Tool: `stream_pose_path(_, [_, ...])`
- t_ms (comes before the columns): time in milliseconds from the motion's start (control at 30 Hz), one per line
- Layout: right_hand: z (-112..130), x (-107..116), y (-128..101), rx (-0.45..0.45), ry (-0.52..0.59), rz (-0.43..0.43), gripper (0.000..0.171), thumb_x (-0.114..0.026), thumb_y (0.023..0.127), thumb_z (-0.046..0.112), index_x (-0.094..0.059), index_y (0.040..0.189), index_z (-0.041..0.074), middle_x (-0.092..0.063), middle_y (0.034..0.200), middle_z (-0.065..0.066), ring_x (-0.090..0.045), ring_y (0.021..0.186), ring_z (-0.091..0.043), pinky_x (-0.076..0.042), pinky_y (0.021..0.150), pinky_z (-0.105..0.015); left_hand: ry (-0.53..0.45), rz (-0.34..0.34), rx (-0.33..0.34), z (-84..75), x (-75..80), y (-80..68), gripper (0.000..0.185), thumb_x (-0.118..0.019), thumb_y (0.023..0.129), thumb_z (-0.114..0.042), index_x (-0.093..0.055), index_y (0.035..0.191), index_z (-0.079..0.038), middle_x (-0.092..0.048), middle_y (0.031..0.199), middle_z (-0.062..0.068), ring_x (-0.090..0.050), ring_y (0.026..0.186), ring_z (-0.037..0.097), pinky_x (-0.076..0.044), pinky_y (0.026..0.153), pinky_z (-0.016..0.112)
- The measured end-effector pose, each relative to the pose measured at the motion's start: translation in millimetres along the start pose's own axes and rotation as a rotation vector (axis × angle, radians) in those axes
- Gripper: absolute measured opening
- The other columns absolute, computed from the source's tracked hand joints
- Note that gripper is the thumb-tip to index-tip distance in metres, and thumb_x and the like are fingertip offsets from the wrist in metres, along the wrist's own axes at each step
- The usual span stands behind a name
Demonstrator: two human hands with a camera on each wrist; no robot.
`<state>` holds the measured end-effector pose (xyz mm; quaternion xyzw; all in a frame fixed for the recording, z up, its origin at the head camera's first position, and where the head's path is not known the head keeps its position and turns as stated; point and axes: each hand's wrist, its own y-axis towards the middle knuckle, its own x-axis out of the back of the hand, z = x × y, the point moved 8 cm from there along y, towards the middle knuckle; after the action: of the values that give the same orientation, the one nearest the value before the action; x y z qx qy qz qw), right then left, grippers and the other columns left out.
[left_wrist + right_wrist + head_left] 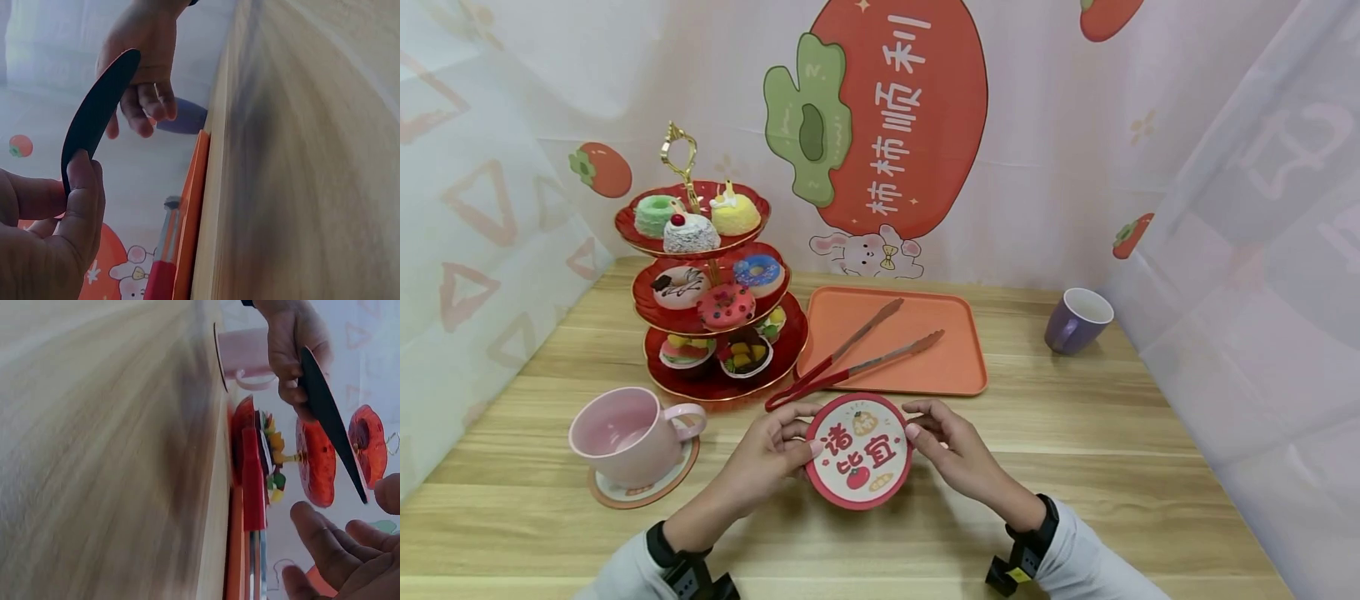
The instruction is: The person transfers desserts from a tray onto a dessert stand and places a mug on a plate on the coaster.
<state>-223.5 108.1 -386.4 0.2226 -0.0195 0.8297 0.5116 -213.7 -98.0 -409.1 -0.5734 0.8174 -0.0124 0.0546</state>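
A round coaster (859, 454) with a red rim and printed characters is raised above the table. My left hand (767, 458) pinches its left edge between thumb and fingers; the left wrist view shows the coaster's dark underside (94, 112) tilted. At the opposite edge is my right hand (958, 450), its thumb close to the rim and its fingers spread apart from the coaster. The right wrist view shows a gap between these fingers (331, 550) and the coaster (331, 419). To the left, a pink mug (628, 442) stands on another round coaster (642, 498).
A three-tier red stand (651, 300) with toy cakes, donuts and cupcakes is at the back left. Beside it lies an orange tray (951, 367) with red-handled tongs (820, 379) across it. A purple cup (1066, 329) stands at the back right. Printed cloth surrounds the wooden table (1112, 492).
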Motion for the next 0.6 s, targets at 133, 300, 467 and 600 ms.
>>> stream_pose_path(133, [0,6,-2,0.064,-0.174,0.004,0.031,-0.045,0.099,0.015,-0.053,0.125,-0.001,-0.062,0.110,-0.015,-0.062,0.095,-0.023,-0.049,0.078,-0.035,0.038,-0.020,-0.001,0.3,9.7,-3.0,0.043,-0.057,0.090,0.003,-0.042,0.130,0.005,-0.059,0.099,0.018,-0.062,0.080,0.024,-0.052,0.062,0.033])
stream_pose_path(300, [0,9,-4,0.131,-0.395,0.018,0.033,-0.050,0.097,0.016,-0.054,0.126,0.000,-0.061,0.115,-0.016,-0.060,0.100,-0.022,-0.047,0.082,-0.040,0.088,-0.055,0.012,2.9,22.0,-7.0,0.044,-0.057,0.089,0.003,-0.042,0.130,0.004,-0.058,0.099,0.019,-0.061,0.078,0.023,-0.052,0.061,0.032])
stream_pose_path(467, [-2,8,-5,0.188,-0.581,0.054,0.037,-0.059,0.091,0.010,-0.054,0.125,-0.004,-0.060,0.117,-0.015,-0.057,0.108,-0.026,-0.045,0.086,-0.041,0.126,-0.070,0.020,4.1,34.3,-10.8,0.044,-0.056,0.089,0.004,-0.040,0.130,0.005,-0.058,0.103,0.020,-0.060,0.080,0.023,-0.051,0.061,0.032])
stream_pose_path(600, [-5,9,-6,0.228,-0.708,0.088,0.038,-0.064,0.087,0.009,-0.055,0.122,-0.005,-0.060,0.117,-0.016,-0.057,0.107,-0.027,-0.045,0.086,-0.042,0.131,-0.076,0.042,4.2,44.1,-14.0,0.044,-0.056,0.089,0.004,-0.040,0.130,0.005,-0.058,0.103,0.020,-0.059,0.080,0.023,-0.051,0.060,0.033])
